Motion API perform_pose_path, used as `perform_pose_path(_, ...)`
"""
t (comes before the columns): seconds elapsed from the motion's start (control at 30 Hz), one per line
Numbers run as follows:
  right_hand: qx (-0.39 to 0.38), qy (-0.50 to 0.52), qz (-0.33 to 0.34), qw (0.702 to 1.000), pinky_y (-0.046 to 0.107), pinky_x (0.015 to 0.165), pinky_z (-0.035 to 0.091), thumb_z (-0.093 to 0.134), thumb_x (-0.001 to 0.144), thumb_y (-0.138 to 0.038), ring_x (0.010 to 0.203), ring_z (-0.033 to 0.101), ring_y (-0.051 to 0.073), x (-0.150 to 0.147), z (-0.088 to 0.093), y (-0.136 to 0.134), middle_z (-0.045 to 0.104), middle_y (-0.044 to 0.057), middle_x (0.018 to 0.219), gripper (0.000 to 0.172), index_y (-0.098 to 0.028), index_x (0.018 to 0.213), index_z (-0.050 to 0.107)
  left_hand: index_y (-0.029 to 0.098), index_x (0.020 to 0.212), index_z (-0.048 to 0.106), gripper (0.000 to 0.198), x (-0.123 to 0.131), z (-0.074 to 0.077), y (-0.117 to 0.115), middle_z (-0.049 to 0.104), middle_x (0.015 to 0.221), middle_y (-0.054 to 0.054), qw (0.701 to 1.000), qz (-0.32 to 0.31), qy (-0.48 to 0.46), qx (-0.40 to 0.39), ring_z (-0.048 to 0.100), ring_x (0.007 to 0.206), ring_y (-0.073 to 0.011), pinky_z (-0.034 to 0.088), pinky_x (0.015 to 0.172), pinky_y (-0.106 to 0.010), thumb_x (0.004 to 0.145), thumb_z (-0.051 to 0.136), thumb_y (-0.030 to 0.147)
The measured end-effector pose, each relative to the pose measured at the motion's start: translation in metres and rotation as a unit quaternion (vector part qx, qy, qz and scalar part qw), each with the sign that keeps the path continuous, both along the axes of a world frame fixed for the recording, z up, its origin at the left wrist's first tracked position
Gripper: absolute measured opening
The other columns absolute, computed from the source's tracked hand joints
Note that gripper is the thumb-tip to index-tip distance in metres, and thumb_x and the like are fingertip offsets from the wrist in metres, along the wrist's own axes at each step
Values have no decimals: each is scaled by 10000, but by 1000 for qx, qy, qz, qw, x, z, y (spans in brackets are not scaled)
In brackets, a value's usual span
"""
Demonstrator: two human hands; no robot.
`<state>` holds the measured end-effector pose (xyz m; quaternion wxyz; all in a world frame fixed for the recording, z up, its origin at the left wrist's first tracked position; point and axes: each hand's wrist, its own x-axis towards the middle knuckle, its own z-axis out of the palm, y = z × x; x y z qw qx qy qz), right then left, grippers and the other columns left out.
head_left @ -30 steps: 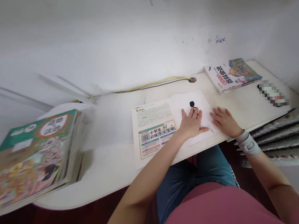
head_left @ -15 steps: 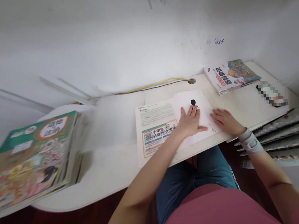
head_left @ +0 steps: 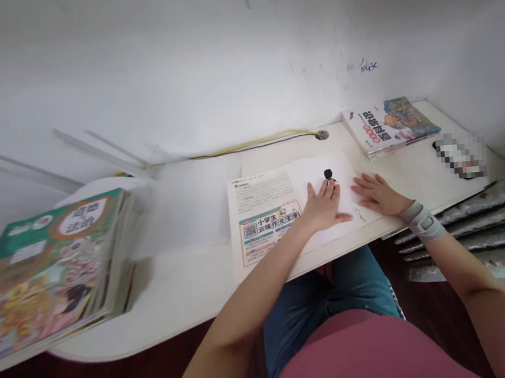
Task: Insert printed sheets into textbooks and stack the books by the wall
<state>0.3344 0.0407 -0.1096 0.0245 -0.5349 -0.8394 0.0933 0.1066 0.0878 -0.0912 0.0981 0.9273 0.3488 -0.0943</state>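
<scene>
Open book (head_left: 294,188): printed left page (head_left: 264,223), white right page (head_left: 345,188) with black-headed stick figure (head_left: 328,174). Your left hand (head_left: 324,208) lies spread there, your right hand (head_left: 379,195) flat by its edge; neither grips anything.

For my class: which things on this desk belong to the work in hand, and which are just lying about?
In hand:
- white paper with black drawing, left hand spread on it, right hand at its right edge
- printed page beside it

Lying about:
- large book stack, left
- smaller book stack, right
- phone, screen blurred out
- yellow cable
</scene>
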Motion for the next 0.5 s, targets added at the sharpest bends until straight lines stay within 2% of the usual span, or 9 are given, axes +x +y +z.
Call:
perform_pose_path(0.3, 14, 0, -3, 1000, 576, 1086, 190, 378, 934, -416, 1410, 181, 292, 2, -4, 1, 293, 90, 1511, 516, -226, 1413, 383, 71, 1485, 107, 979, 0, -2, 0, 39, 1544, -192, 1000, -6, -6, -3, 32, 1426, -349, -23, 1066, -661, 802, 251, 758)
perform_pose_path(0.5, 27, 6, 5, 1000, 581, 1075, 197, 374, 935, -416, 1404, 204, 291, 1, -4, 0, 302, 93, 1507, 512, -236, 1415, 379, 51, 1482, 99, 918, 11, -1, 5, 42, 1548, -171, 1000, -2, -11, -5, 37, 1433, -315, -4, 1084, -639, 844, 155, 710)
